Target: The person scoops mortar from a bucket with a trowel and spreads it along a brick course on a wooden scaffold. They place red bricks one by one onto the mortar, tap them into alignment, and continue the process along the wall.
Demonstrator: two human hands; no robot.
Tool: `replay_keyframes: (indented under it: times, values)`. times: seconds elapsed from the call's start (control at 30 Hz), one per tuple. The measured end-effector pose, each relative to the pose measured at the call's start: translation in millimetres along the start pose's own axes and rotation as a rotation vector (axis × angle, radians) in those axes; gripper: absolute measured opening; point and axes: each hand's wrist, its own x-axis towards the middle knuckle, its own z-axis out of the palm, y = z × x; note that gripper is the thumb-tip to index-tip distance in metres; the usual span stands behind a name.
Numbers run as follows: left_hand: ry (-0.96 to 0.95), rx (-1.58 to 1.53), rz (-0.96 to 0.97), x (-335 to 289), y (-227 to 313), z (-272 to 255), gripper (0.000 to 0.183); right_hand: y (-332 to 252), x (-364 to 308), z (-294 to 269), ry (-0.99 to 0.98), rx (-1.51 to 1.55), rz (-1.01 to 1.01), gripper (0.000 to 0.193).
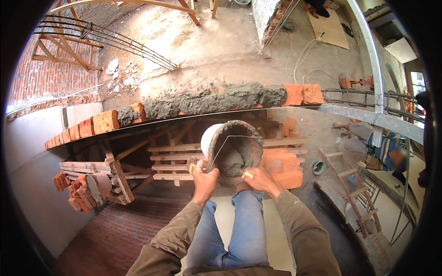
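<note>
Me watching through the head camera: both hands on one mortar bucket (211, 138), held up in front of me, mouth tipped my way, between my jeans (247, 225) and the brick wall (294, 94). Left hand (202, 181): fingers curled onto the rim at lower left. Right hand (261, 180): fingers gripping the rim at lower right. Thin wire handle lies across the mouth.

Progress, my judgement: partly done. Wet mortar (212, 101) covers the long middle stretch of the wall top, lumpy and uneven. Bare bricks show at the left end (106, 121) and right end (313, 94), so those look left over. Grey mortar (232, 158) sits inside the bucket, so not emptied; exact amount I can't tell.

Around: white string line (193, 116) runs along the near wall edge, easy to snag, I'd guess. Wooden slats (177, 158) below the bucket, orange brick stack (282, 168) just beyond the right hand. Second bucket (99, 186) and loose bricks (76, 198) lower left. Right side: ladder (347, 173), green-rimmed bucket (317, 168), metal beam (396, 124) near the wall's right end, co-worker in a striped top (391, 147) well apart. Nothing visible between bucket and wall except the string.
</note>
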Motion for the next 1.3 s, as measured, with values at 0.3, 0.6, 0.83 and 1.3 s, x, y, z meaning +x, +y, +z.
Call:
replay_keyframes:
  times: [0.3,0.6,0.83,1.3]
  values:
    - [-0.012,-0.005,-0.103,9,-25,-11,0.02,20,-24,-3,-0.052,0.211,-0.067,0.029]
    - [0.086,-0.107,-0.238,-3,-61,22,0.02,30,-27,-73,-0.212,0.139,0.014,0.029]
    - [0.262,-0.191,-0.362,-4,-79,43,0.017,73,-1,-136,-0.034,-0.11,-0.176,0.024]
    - [0.412,-0.053,-0.455,-28,-138,-34,0.023,121,71,-311,0.671,-0.847,-0.308,0.019]
